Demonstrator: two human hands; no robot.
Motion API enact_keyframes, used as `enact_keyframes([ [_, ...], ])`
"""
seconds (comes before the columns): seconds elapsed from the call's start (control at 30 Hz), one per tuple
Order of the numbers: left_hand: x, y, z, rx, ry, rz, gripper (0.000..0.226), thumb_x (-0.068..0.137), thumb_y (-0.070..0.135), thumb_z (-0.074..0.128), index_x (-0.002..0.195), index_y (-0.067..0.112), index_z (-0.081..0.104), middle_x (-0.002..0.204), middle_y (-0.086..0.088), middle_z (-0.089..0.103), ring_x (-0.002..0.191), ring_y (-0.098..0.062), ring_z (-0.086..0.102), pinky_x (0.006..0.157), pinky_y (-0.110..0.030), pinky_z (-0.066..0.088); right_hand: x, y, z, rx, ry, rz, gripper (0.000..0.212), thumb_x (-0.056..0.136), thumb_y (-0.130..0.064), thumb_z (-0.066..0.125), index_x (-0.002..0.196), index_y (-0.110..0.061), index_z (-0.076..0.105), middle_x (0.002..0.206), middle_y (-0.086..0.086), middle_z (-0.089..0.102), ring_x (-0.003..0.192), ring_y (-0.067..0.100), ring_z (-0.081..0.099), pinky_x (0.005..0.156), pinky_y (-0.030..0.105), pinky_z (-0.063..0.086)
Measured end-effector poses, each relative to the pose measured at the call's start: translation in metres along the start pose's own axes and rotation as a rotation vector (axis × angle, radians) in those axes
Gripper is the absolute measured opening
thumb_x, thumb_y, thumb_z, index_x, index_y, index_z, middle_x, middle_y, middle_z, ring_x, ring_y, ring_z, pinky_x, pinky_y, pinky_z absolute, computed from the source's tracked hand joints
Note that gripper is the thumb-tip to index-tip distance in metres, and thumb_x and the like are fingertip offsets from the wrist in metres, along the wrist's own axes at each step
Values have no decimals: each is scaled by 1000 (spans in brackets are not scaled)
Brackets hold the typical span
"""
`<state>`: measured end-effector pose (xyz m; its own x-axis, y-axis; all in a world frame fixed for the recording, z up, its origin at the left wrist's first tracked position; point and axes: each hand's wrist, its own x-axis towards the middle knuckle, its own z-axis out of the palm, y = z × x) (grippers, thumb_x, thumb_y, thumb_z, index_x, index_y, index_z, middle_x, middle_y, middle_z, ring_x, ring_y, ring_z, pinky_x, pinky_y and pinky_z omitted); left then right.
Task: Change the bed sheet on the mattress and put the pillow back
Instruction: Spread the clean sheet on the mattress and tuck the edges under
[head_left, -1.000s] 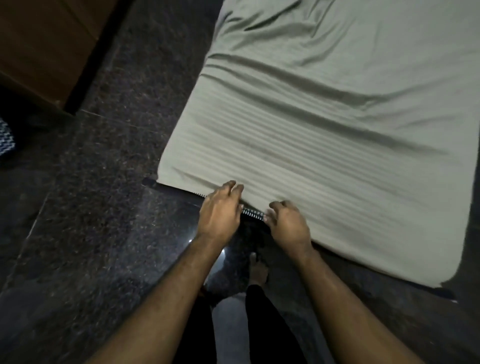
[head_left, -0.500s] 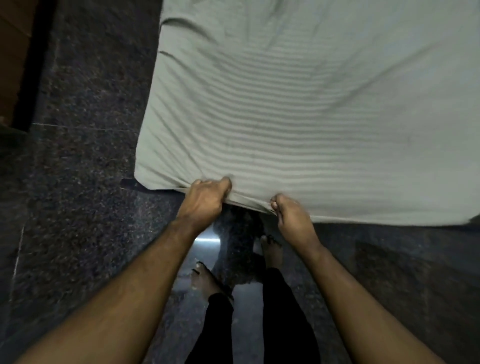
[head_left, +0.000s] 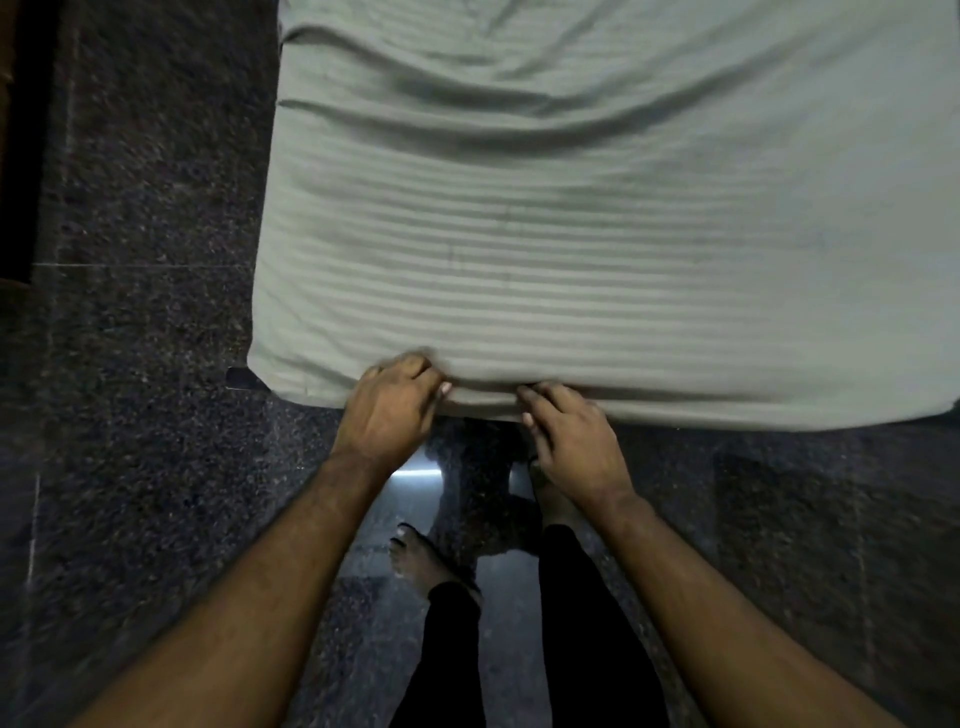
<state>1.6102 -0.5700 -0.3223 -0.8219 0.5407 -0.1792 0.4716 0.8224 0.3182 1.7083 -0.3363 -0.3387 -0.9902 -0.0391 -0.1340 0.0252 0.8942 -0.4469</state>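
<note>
A pale green striped bed sheet covers the mattress, which lies low on the floor and fills the upper right of the view. A dark corner of the mattress pokes out at the sheet's near left. My left hand is closed on the sheet's near edge, fingers curled into the fabric. My right hand sits just to the right, fingertips pressed on the same edge. No pillow is in sight.
Dark speckled granite floor surrounds the mattress on the left and near side. A wooden cabinet edge runs along the far left. My bare feet and dark trouser legs stand right at the mattress's near edge.
The view swung so the mattress edge now lies square in front. Both hands stayed on the near edge and now hold the sheet lower, against the mattress side.
</note>
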Motion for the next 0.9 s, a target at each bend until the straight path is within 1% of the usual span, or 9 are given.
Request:
enact_keyframes([
  [0.07,-6,-1,6,16,33,-27,36,98,35,43,97,15,72,94,-6,69,88,-32,66,82,-40,50,-1,-2,6,-33,-7,10,39,99,-25,53,136,-14,61,130,6,63,117,27,59,99,41,50],
  [0.17,-20,-3,21,-14,43,-94,42,98,34,41,118,13,71,114,-9,71,104,-32,66,98,-42,49,1,-8,11,-55,17,54,39,98,-23,57,135,-14,62,132,7,64,119,27,59,107,41,45],
  [0.3,-26,11,31,33,-55,-188,49,98,33,37,137,13,59,136,-7,60,126,-28,54,115,-47,37,17,-22,11,-143,-3,123,40,83,-12,69,123,-12,69,116,10,70,104,31,65,95,39,51],
  [0.43,-7,15,6,-11,-110,-261,46,95,37,32,119,19,69,117,-3,70,112,-26,63,108,-45,41,30,-44,-7,-292,-173,153,15,79,-14,72,93,-16,72,86,7,69,80,31,68,72,37,54],
  [0.5,-9,15,-9,-20,-126,-239,47,95,37,33,112,18,72,108,-4,74,103,-28,68,97,-42,48,34,-60,-22,-360,-259,192,8,75,-18,75,82,-19,71,77,4,70,72,29,70,64,34,53],
  [0.53,-14,13,-20,-38,-101,-240,47,95,37,34,107,17,74,102,-6,75,94,-29,70,87,-40,53,39,-74,-32,-356,-278,200,7,78,-19,74,84,-19,71,81,4,71,73,28,71,61,34,53],
  [0.6,-28,14,-56,-68,-47,-268,44,95,37,36,100,15,74,96,-8,74,84,-32,71,70,-38,55,48,-108,-56,-259,-280,172,16,92,-22,62,105,-16,69,107,8,70,93,32,69,68,38,54],
  [0.7,-46,12,-122,-101,69,-271,41,95,33,41,101,9,74,105,-13,74,89,-34,72,73,-42,58,64,-174,-100,-139,-242,115,27,100,-26,51,120,-13,63,134,9,58,114,34,60,83,41,53],
  [0.9,-90,5,-275,-220,246,-276,29,99,23,48,102,7,72,100,-14,73,86,-39,69,77,-44,53,78,-308,-191,-28,-49,87,30,100,-26,53,123,-13,66,132,7,61,115,34,60,87,44,54],
])
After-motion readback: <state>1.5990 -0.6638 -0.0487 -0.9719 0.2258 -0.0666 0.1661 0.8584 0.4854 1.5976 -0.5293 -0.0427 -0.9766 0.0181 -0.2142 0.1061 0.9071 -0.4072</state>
